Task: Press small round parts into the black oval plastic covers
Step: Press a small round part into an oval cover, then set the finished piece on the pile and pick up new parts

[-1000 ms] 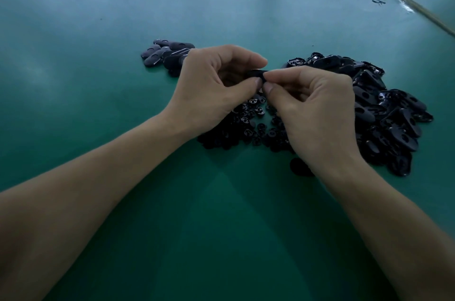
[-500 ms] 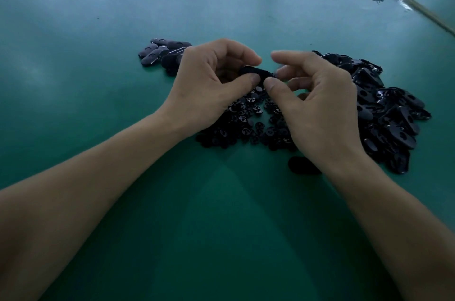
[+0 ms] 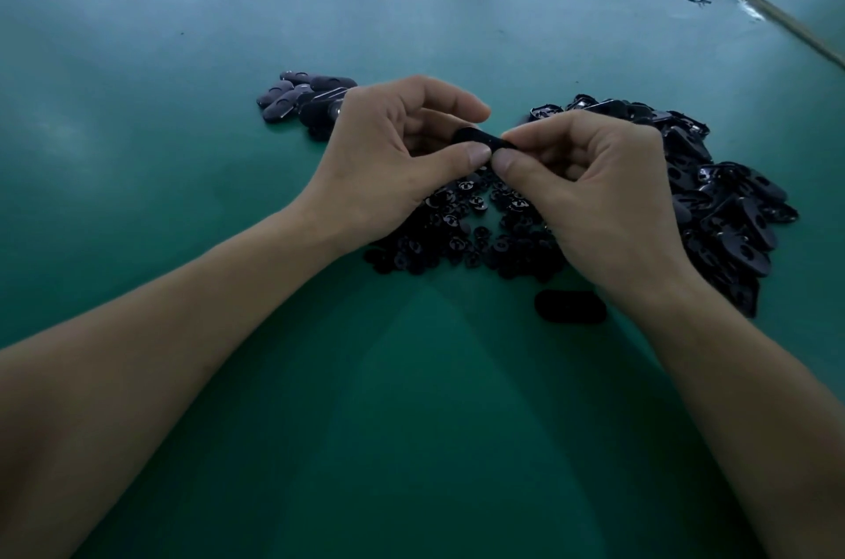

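Pinched by curled thumb and fingers of left hand (image 3: 393, 160) at one end and right hand (image 3: 603, 201) at the other: black oval cover (image 3: 475, 137), raised over heap of small round parts (image 3: 457, 238) on green table (image 3: 137, 147); just right, pile of covers (image 3: 731, 211)

Factory assembly bench: green mat (image 3: 183, 147), heaps of black covers (image 3: 731, 211).

1 head-worn wide-angle view, facing forward and down, close over both forearms, green table (image 3: 137, 147) receding ahead
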`<state>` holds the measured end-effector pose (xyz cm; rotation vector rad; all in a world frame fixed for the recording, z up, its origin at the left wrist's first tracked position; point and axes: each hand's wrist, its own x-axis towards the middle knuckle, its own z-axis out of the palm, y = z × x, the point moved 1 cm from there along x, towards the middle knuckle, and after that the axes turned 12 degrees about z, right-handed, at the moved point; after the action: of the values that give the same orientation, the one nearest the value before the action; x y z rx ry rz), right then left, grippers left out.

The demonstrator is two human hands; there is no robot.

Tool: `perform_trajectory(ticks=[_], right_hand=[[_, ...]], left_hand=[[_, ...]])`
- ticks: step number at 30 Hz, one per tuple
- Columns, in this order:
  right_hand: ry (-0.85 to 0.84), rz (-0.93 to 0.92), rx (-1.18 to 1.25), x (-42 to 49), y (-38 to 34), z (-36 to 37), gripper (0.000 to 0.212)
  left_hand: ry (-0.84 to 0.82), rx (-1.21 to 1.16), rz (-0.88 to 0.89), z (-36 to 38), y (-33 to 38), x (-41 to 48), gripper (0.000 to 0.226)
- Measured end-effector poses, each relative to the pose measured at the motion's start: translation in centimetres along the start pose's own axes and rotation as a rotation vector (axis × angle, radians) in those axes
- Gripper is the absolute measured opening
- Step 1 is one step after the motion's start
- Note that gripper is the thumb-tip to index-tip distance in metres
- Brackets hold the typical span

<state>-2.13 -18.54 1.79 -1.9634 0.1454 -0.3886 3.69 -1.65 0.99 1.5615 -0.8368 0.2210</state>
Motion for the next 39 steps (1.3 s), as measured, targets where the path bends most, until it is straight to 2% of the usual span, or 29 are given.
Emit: perform_trajectory(ticks=[14, 22, 26, 31, 35, 37, 39], right_hand=[[0.011, -0.024, -0.044, 0.1, -0.5, 0.2, 0.01], [0.009, -0.026, -0.052, 0.2, -0.2, 0.0, 0.009], [0.116, -0.093, -0.32, -0.4, -0.7, 0.1, 0.014], [0.046, -0.04, -0.789, -1.4, -0.8, 0.1, 0.024], [0.134, 0.001, -0.923, -1.6, -1.3, -0.1, 0.027], [0.189, 0.058, -0.971, -1.5, -1.4, -0.6, 0.026], [0.174, 0.159, -1.053, -1.4, -1.3, -1.0, 0.027]], left_hand=[[0.02, 0.065, 0.015, 0.0, 0.2, -0.1, 0.029], [0.095, 0.147, 0.012, 0.0, 0.2, -0.2, 0.026], [0.248, 0.284, 0.013, -1.1, -0.4, 0.3, 0.019], [0.369, 0.375, -0.125, -4.1, -1.7, 1.2, 0.009], [0.344, 0.634, -0.135, -5.3, -2.1, 1.2, 0.009], [0.322, 0.677, -0.154, -5.4, -2.3, 1.2, 0.01], [0.313, 0.712, -0.175, -5.5, -2.3, 1.1, 0.009]])
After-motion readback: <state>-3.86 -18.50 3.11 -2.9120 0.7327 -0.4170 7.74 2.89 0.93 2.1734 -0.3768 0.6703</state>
